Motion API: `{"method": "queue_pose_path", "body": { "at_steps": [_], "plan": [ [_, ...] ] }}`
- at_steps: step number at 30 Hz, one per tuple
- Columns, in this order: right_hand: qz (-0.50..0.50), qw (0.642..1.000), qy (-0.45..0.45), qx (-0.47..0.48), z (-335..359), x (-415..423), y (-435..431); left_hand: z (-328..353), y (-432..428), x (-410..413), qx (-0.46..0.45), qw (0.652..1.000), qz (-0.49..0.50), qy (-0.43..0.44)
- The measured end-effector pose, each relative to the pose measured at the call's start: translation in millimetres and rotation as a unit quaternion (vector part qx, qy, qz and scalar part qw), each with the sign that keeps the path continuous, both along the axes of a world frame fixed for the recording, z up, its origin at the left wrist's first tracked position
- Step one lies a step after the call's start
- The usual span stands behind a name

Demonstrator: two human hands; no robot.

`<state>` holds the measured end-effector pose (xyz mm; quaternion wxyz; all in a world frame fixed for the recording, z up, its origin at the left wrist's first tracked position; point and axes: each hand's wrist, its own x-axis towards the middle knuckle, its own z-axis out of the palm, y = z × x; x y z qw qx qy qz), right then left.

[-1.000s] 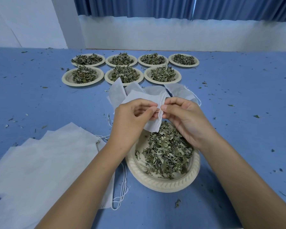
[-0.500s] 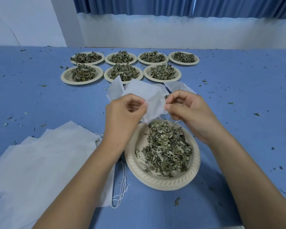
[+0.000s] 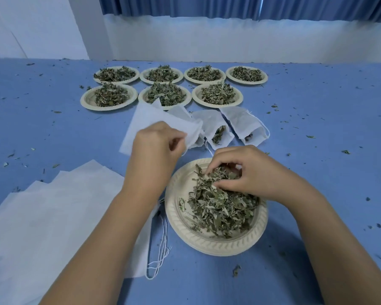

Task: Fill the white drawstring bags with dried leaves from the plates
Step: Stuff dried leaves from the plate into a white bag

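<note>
Left hand pinches a bag by its near-right edge, beyond the near plate and to its left. Right hand is on that plate, fingers curled into the leaves, closing on a clump.

Step, as I read it: grab a load for this bag.

Key geometry:
- Bag lies up-left of the right hand, near but not touching.
- Pinched edge faces the right hand; the body runs off far-left on a diagonal.
- Can't tell if the mouth is open, the left fingers hide it.

Next move likely a short lift far-left to that edge. Risk: with a one-hand hold the mouth may be flat, so leaves spill on the worktop.

Filled bags lie between the near plate and the far plates. Empty bags are stacked left.
</note>
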<state>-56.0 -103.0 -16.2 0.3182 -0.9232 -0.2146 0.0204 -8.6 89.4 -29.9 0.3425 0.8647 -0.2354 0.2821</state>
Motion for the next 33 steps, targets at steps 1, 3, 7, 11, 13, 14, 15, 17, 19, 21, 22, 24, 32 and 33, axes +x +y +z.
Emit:
{"method": "queue_pose_path", "body": {
  "at_steps": [1,3,7,11,13,14,15,17,19,21,22,24,32,33],
  "plan": [
    [0.005,1.000,0.002,0.027,1.3,-0.4,-0.7,-1.1,-3.4,-1.4,-0.006,0.999,-0.003,0.042],
    [0.011,0.996,0.008,0.092,4.4,-1.9,-1.6,-3.1,-8.7,-4.5,-0.043,0.993,-0.005,0.113],
    [0.014,0.980,-0.028,0.195,7.6,-2.8,-5.9,-5.4,-12.7,-8.5,-0.085,0.973,-0.012,0.212],
    [0.017,0.957,-0.073,0.279,5.7,-0.3,-5.9,-2.8,-15.9,-15.2,-0.088,0.968,-0.016,0.234],
    [0.011,0.942,-0.079,0.325,2.1,1.4,-2.7,-1.6,-17.8,-17.7,-0.102,0.964,-0.020,0.246],
    [0.002,0.937,-0.074,0.341,-0.3,2.4,-1.4,-1.2,-18.5,-18.5,-0.111,0.961,-0.022,0.251],
    [-0.008,0.936,-0.067,0.346,-2.5,3.1,-0.5,-0.9,-18.7,-19.6,-0.118,0.960,-0.023,0.252],
    [-0.024,0.939,-0.053,0.340,-6.2,4.3,1.2,-0.9,-19.9,-21.3,-0.128,0.961,-0.024,0.245],
    [-0.034,0.942,-0.044,0.331,-8.2,4.8,2.4,-1.4,-21.0,-22.9,-0.131,0.963,-0.024,0.233],
    [-0.044,0.943,-0.044,0.327,-8.6,5.0,3.2,-2.4,-21.9,-23.8,-0.136,0.965,-0.021,0.223],
    [-0.050,0.942,-0.044,0.328,-8.9,5.1,3.1,-3.0,-22.1,-23.8,-0.137,0.967,-0.018,0.215],
    [-0.065,0.942,-0.043,0.327,-9.8,5.0,3.0,-3.6,-22.4,-23.9,-0.135,0.972,-0.011,0.194],
    [-0.109,0.967,-0.090,0.212,-12.0,3.3,10.2,-4.6,-24.4,-27.7,-0.156,0.979,-0.005,0.131],
    [-0.117,0.966,-0.100,0.206,-13.2,3.6,11.7,-4.5,-24.7,-28.2,-0.157,0.981,-0.006,0.118]
  ]
}}
